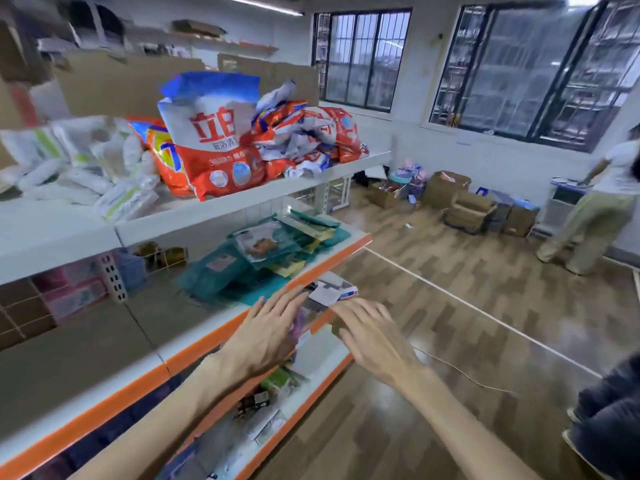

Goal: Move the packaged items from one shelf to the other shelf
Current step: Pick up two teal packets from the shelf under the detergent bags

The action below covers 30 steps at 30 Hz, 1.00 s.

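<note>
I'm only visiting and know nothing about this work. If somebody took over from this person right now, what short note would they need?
Left hand: open, fingers straight, no grip on anything, over the orange-edged shelf.
Right hand: open, empty, beside it.
Both reach toward a small white-and-blue flat packet on a lower shelf's end.
Red-and-white detergent bags are piled on the white top shelf; teal flat packets lie on that orange-edged shelf.
Done: cannot tell how much has moved. Left: probably take that packet next.
</note>
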{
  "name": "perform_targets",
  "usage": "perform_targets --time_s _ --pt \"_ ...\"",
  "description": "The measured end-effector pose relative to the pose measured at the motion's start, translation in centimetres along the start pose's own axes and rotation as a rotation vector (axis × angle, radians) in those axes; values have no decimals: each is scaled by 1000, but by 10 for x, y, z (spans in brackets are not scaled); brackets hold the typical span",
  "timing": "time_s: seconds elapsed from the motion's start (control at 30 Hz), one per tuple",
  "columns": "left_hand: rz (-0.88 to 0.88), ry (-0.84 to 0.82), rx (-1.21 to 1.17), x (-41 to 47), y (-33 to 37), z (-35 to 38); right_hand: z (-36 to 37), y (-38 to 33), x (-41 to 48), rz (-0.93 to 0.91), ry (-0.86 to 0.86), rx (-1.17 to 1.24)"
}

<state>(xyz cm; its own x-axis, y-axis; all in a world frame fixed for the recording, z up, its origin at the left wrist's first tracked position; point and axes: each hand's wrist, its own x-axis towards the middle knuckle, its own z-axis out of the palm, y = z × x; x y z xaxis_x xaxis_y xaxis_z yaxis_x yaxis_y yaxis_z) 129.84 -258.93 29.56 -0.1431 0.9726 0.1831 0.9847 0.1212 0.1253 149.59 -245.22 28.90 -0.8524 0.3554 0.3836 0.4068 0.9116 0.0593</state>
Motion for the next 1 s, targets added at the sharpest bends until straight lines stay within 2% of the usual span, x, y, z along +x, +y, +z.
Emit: perform_targets --time_s 0.07,0.3,0.47,0.67,1.0 --pt "-6 40 -19 29 -2 0 4 24 17 -9 17 28" --pt "-81 -19 64 111 -15 19 43 96 83 -115 13 52" --pt "-173 -10 114 176 -34 36 72 144 150 -265 11 34" --pt "-402 49 143 244 -41 30 81 194 227 -425 34 92" --pt "-657 82 52 231 -66 48 140 221 284 -528 -52 208"
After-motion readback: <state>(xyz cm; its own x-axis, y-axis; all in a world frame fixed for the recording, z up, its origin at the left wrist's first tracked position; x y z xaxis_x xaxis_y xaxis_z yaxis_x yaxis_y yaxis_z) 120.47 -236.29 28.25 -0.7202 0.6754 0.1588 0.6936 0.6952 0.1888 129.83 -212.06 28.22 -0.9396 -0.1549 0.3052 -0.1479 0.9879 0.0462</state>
